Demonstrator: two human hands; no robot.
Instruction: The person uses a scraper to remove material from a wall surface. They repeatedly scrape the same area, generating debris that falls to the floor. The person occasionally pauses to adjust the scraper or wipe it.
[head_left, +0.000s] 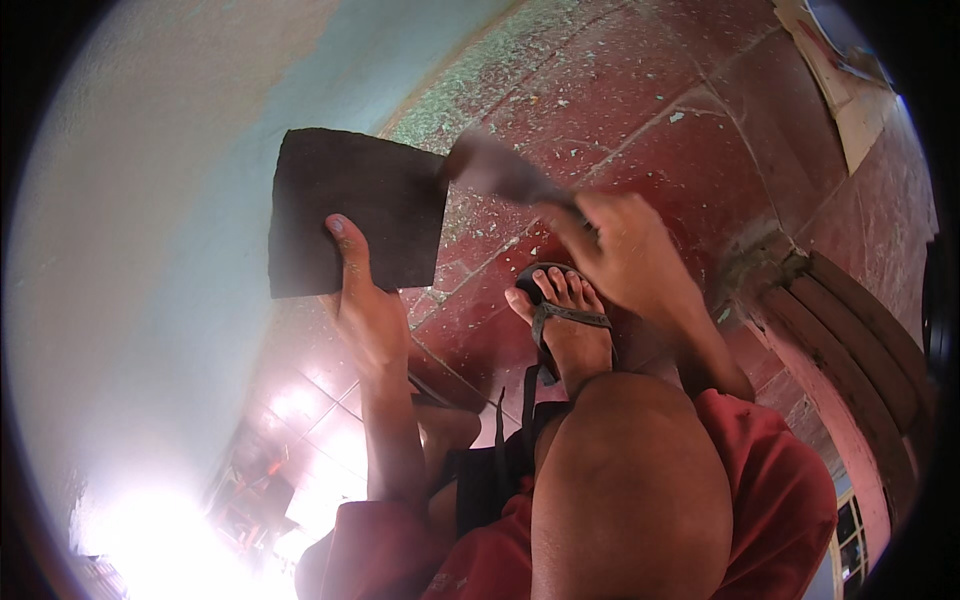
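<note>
My left hand (369, 315) grips a flat, dark, roughly square board (360, 180) by its lower edge, thumb lying across the face. The board is held up beside the wall, its material unclear. In my right hand (634, 251) is a dark tool (510, 171) with a broad head, blurred by motion, so its exact kind cannot be told. The tool's head overlaps the board's right edge in the view; whether the two touch is not clear. Below the right hand, my foot wears a dark thong sandal (576, 315).
Red floor tiles (667, 180) bear many pale green flakes (465, 97), densest along the base of the pale blue wall (195, 225). A curved, brown-topped ledge (855, 330) with a pink side stands at right. Cardboard (862, 131) lies at upper right. Glare washes out the lower left.
</note>
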